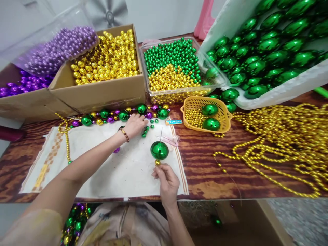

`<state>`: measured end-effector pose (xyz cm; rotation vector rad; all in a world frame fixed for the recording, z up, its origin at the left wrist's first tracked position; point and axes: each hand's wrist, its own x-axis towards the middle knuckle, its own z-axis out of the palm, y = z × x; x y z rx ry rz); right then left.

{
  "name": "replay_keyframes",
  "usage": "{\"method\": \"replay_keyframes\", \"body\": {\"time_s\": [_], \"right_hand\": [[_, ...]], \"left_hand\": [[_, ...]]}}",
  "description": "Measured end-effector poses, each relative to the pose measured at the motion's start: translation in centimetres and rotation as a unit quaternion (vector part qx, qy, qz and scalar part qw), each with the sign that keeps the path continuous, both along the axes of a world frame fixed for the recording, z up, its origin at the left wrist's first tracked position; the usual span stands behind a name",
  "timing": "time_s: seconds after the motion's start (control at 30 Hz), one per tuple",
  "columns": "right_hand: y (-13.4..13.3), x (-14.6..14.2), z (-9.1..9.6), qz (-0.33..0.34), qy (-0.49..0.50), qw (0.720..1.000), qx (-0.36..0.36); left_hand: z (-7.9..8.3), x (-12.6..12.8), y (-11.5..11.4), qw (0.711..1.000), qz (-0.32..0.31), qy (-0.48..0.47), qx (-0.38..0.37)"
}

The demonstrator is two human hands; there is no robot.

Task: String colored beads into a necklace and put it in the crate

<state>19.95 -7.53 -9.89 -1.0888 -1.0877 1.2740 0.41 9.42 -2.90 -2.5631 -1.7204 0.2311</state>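
My right hand (169, 182), closed in a pinch, holds a thin upright needle (161, 133) at its lower end. A large green ball bead (159, 150) is threaded on it, with small gold beads (157, 162) just above my fingertips. My left hand (135, 125) reaches across the white towel (102, 171). Its fingers are curled down beside a strung row of green, gold and purple beads (124, 115), and what the fingertips hold is hidden. Small loose green beads (145, 131) lie by it. A purple bead (116, 150) shows below my left wrist.
Behind the towel stand a cardboard box of gold beads (102, 92) and a clear tub (176, 91) of green and gold beads. An orange basket (207, 129), a white foam box (282, 87) of large green beads and heaped gold bead strands (287, 143) fill the right side.
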Motion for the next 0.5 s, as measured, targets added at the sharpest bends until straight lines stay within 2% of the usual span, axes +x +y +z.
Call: {"method": "replay_keyframes", "body": {"time_s": [0.07, 0.13, 0.17, 0.2, 0.23, 0.27, 0.33, 0.4, 0.5], "right_hand": [[0.0, 0.0, -0.1, 0.002, 0.002, 1.000, 0.002], [0.1, -0.1, -0.1, 0.001, 0.006, 1.000, 0.006], [0.1, -0.1, -0.1, -0.001, 0.008, 1.000, 0.008], [0.1, -0.2, -0.1, -0.002, 0.011, 1.000, 0.010], [0.1, -0.2, 0.0, -0.003, 0.014, 1.000, 0.013], [0.1, -0.1, 0.1, -0.002, 0.015, 1.000, 0.014], [0.2, 0.0, 0.4, -0.002, 0.019, 1.000, 0.016], [0.2, 0.1, 0.8, -0.001, 0.015, 1.000, 0.018], [0.0, 0.4, 1.3, 0.006, 0.001, 1.000, 0.022]], "left_hand": [[0.4, -0.1, 0.1, 0.999, 0.023, -0.046, -0.002], [1.1, -0.3, -0.4, 0.986, 0.057, -0.158, 0.004], [1.3, -0.3, -0.9, 0.968, 0.074, -0.240, 0.006], [1.5, -0.1, -1.6, 0.938, 0.089, -0.336, 0.001], [1.5, 0.3, -2.5, 0.893, 0.102, -0.438, -0.014], [1.3, 0.9, -3.6, 0.837, 0.113, -0.534, -0.039], [0.5, 2.4, -5.9, 0.713, 0.140, -0.678, -0.107], [-0.4, 4.0, -8.0, 0.615, 0.175, -0.753, -0.153], [-1.3, 5.1, -9.8, 0.493, 0.241, -0.816, -0.181]]}}
